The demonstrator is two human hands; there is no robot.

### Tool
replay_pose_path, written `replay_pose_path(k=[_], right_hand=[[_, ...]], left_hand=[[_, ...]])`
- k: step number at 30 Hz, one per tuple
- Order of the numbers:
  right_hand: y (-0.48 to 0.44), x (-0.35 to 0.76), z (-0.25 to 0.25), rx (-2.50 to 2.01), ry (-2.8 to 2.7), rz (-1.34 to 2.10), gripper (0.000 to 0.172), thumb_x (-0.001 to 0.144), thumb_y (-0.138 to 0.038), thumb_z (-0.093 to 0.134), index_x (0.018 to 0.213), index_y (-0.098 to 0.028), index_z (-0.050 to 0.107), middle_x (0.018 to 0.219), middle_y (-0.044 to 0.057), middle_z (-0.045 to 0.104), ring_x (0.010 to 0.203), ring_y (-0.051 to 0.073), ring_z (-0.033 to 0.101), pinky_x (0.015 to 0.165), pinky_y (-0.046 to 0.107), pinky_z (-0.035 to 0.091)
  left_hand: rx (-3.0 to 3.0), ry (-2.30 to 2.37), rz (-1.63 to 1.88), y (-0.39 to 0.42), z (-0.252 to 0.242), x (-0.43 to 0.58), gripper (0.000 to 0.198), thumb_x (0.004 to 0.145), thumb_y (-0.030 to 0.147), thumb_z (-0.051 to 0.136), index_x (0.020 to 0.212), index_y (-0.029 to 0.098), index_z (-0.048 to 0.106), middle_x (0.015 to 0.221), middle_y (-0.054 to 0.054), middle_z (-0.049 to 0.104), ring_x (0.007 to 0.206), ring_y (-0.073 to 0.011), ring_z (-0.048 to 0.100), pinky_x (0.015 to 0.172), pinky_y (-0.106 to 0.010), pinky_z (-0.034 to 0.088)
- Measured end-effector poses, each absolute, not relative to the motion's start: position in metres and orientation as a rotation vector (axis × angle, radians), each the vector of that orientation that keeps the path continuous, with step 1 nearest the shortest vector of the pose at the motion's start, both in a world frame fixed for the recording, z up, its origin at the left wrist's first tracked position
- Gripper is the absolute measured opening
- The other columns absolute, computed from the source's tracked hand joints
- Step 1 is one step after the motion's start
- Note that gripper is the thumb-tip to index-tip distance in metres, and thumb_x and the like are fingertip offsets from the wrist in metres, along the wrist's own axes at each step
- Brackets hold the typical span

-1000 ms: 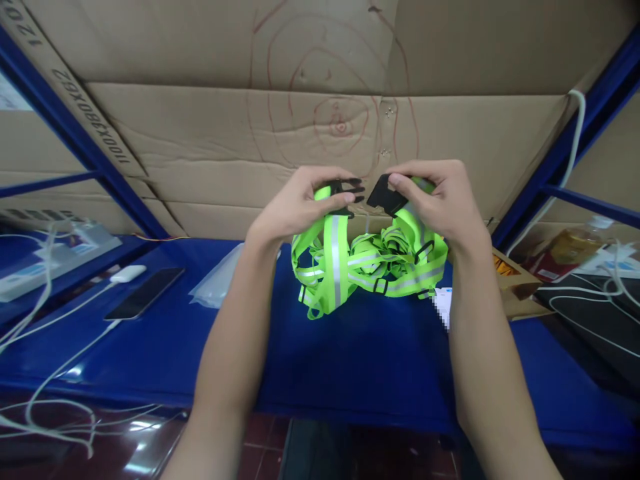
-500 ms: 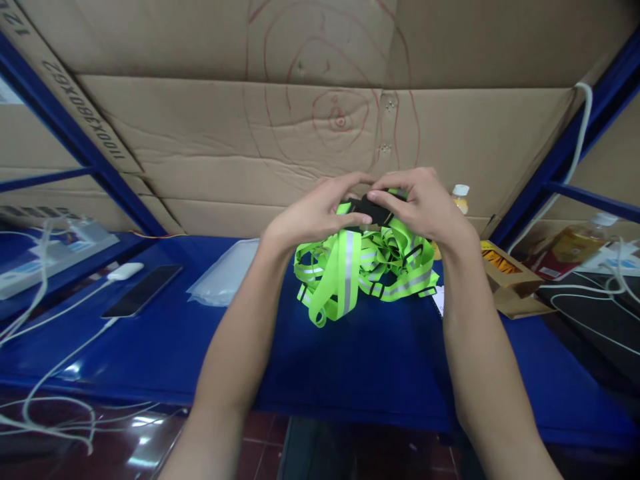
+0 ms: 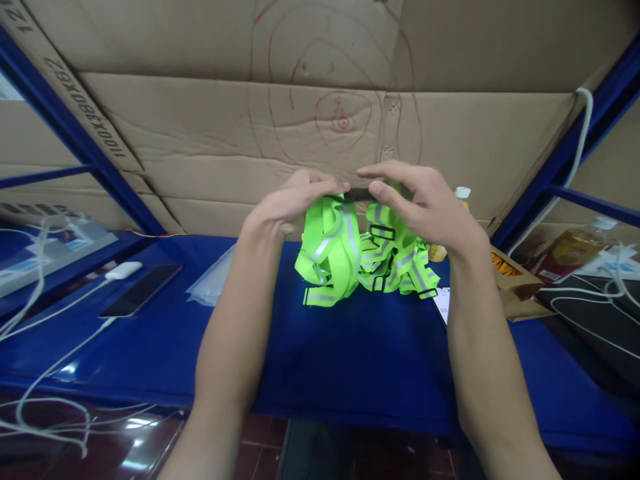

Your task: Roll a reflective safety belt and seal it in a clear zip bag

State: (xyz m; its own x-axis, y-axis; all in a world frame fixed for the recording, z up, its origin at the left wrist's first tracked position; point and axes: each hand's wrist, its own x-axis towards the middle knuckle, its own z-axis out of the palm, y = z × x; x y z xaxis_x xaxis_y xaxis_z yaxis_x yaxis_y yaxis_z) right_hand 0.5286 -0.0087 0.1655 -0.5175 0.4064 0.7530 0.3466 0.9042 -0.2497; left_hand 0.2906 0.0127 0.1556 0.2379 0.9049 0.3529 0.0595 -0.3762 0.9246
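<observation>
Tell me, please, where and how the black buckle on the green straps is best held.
Probably by its two ends, left hand from the left, right hand from the right: the black buckle stretches sideways as a narrow bar, with green straps beneath either end.

Blue shelving (image 3: 350, 367) and cardboard panels (image 3: 190, 123) suggest a workshop.

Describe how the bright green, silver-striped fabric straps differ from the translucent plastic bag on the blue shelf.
The green straps are vivid with silver bands; the plastic bag is pale and see-through. The straps bunch in loops beneath the left hand and right hand; the bag lies on the shelf, partly hidden. The straps carry black sliders; the bag shows none. Both look pliable.
</observation>
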Motion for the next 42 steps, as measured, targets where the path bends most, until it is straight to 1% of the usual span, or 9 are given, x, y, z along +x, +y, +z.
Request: replay_pose_path(k=[5, 11, 19, 25, 28, 31, 34, 38, 42], right_hand=[[0.004, 0.543, 0.16, -0.681, -2.282, 0.359, 0.058, 0.099, -0.066, 0.071, 0.143, -0.029, 0.072, 0.155, 0.009, 0.07, 0.142, 0.033, 0.066, 0.119, 0.052, 0.055], [0.003, 0.563, 0.161, -0.847, -2.294, 0.664, 0.058, 0.08, -0.068, 0.09, 0.124, -0.031, 0.08, 0.118, 0.003, 0.084, 0.109, 0.032, 0.077, 0.095, 0.048, 0.065], [0.002, 0.564, 0.165, -1.064, -2.073, 0.102, 0.053, 0.079, -0.056, 0.091, 0.117, -0.02, 0.081, 0.114, 0.014, 0.081, 0.105, 0.036, 0.076, 0.094, 0.054, 0.062], [0.008, 0.545, 0.155, -0.977, -2.287, 0.1, 0.044, 0.073, -0.059, 0.096, 0.08, -0.023, 0.071, 0.075, 0.005, 0.074, 0.076, 0.027, 0.07, 0.073, 0.042, 0.058], [0.008, 0.536, 0.155, -0.866, -2.232, 0.206, 0.037, 0.08, -0.051, 0.092, 0.083, -0.023, 0.069, 0.082, 0.003, 0.076, 0.079, 0.024, 0.07, 0.069, 0.038, 0.056], [0.002, 0.537, 0.16, -0.812, -2.112, 0.382, 0.026, 0.082, -0.039, 0.089, 0.083, -0.024, 0.067, 0.074, 0.002, 0.074, 0.071, 0.023, 0.07, 0.062, 0.036, 0.055], [-0.007, 0.546, 0.167, -0.813, -2.044, 0.379, 0.015, 0.081, -0.029, 0.085, 0.087, -0.023, 0.073, 0.073, 0.003, 0.075, 0.065, 0.025, 0.071, 0.061, 0.041, 0.057], [-0.007, 0.557, 0.171, -0.766, -1.868, 0.118, 0.012, 0.087, -0.033, 0.081, 0.094, -0.023, 0.082, 0.092, 0.009, 0.082, 0.091, 0.035, 0.078, 0.079, 0.051, 0.064], [0.008, 0.555, 0.163, -0.732, -1.856, 0.25, 0.016, 0.086, -0.041, 0.081, 0.091, -0.025, 0.083, 0.095, 0.008, 0.085, 0.091, 0.033, 0.079, 0.075, 0.048, 0.065]], left_hand=[[1.759, 0.85, 1.359, 0.012, 0.158, 0.284, 0.027, 0.074, 0.022, 0.094, 0.097, 0.019, 0.08, 0.095, -0.004, 0.08, 0.084, -0.0199, 0.076, 0.076, -0.03, 0.063], [2.052, 0.813, 1.638, 0.012, 0.158, 0.288, 0.036, 0.077, 0.036, 0.096, 0.106, 0.021, 0.081, 0.118, -0.009, 0.082, 0.114, -0.0287, 0.076, 0.098, -0.039, 0.064], [2.074, 0.92, 1.834, 0.015, 0.158, 0.297, 0.047, 0.082, 0.057, 0.09, 0.113, 0.024, 0.078, 0.119, -0.007, 0.081, 0.127, -0.0313, 0.069, 0.105, -0.042, 0.058], [1.893, 1.077, 1.951, 0.007, 0.162, 0.296, 0.068, 0.091, 0.078, 0.077, 0.132, 0.025, 0.067, 0.117, 0.004, 0.075, 0.143, -0.0265, 0.049, 0.117, -0.04, 0.043], [1.857, 1.126, 2.09, 0.002, 0.165, 0.293, 0.059, 0.094, 0.069, 0.08, 0.127, 0.022, 0.066, 0.119, 0.006, 0.074, 0.132, -0.0206, 0.054, 0.116, -0.035, 0.042], [1.959, 1.225, 2.189, -0.005, 0.168, 0.291, 0.032, 0.099, 0.04, 0.082, 0.119, 0.021, 0.068, 0.121, 0.007, 0.074, 0.119, -0.0157, 0.06, 0.114, -0.031, 0.045], [2.199, 1.19, 2.035, -0.013, 0.17, 0.291, 0.02, 0.097, 0.028, 0.078, 0.116, 0.024, 0.073, 0.121, 0.005, 0.076, 0.12, -0.0195, 0.064, 0.116, -0.034, 0.046], [2.406, 1.01, 1.485, -0.024, 0.175, 0.292, 0.019, 0.093, 0.034, 0.08, 0.11, 0.026, 0.08, 0.116, -0.002, 0.079, 0.123, -0.0307, 0.068, 0.11, -0.04, 0.052], [2.388, 0.897, 1.199, -0.033, 0.179, 0.294, 0.02, 0.09, 0.032, 0.08, 0.108, 0.024, 0.083, 0.109, -0.004, 0.08, 0.111, -0.0297, 0.074, 0.101, -0.038, 0.056]])
